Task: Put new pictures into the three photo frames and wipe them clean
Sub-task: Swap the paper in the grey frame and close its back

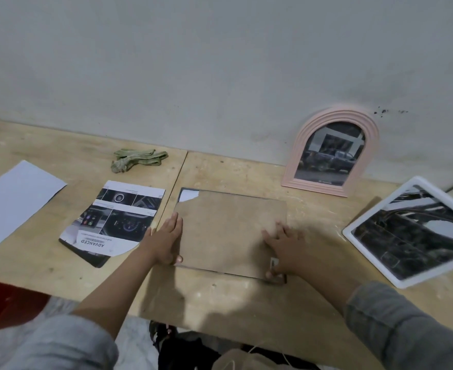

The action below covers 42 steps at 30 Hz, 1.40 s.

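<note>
A rectangular photo frame (pixel 228 228) lies face down on the table, its brown backing board up; white paper shows at its broken far left corner. My left hand (pixel 166 239) lies flat along the frame's left edge, thumb at the near corner. My right hand (pixel 281 247) rests on the backing near the right corner, its thumb pressing a small metal clip there. A pink arched frame (pixel 332 153) with a dark picture leans on the wall. A white frame (pixel 417 231) with a dark picture lies at the right.
A car brochure page (pixel 113 220) with a curved cut-out lies left of the frame. A white sheet (pixel 14 198) sits at the far left. A crumpled green cloth (pixel 137 158) lies near the wall. The table's front edge runs just below my forearms.
</note>
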Motion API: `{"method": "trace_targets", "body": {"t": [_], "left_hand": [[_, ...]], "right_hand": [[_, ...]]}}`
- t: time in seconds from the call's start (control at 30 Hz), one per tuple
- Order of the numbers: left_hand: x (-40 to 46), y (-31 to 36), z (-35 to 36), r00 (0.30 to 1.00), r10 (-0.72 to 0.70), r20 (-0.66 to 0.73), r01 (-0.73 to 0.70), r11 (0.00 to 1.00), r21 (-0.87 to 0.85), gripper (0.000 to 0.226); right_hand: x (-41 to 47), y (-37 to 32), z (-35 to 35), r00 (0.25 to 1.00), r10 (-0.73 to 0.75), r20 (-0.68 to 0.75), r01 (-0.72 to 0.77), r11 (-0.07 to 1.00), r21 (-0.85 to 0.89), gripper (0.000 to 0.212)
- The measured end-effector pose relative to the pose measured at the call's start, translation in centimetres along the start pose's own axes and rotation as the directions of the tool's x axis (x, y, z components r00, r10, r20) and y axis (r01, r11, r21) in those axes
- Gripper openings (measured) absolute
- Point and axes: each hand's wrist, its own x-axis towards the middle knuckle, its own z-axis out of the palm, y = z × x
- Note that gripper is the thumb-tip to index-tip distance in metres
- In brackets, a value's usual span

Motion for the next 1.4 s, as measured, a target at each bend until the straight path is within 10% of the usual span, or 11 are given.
{"method": "trace_targets", "body": {"t": [1.4], "left_hand": [[2.7, 4.4, 1.2, 0.996, 0.084, -0.041, -0.081, 0.994, 0.076, 0.145]], "right_hand": [[4.6, 2.1, -0.9, 0.996, 0.0, 0.094, -0.015, 0.988, 0.156, 0.14]]}}
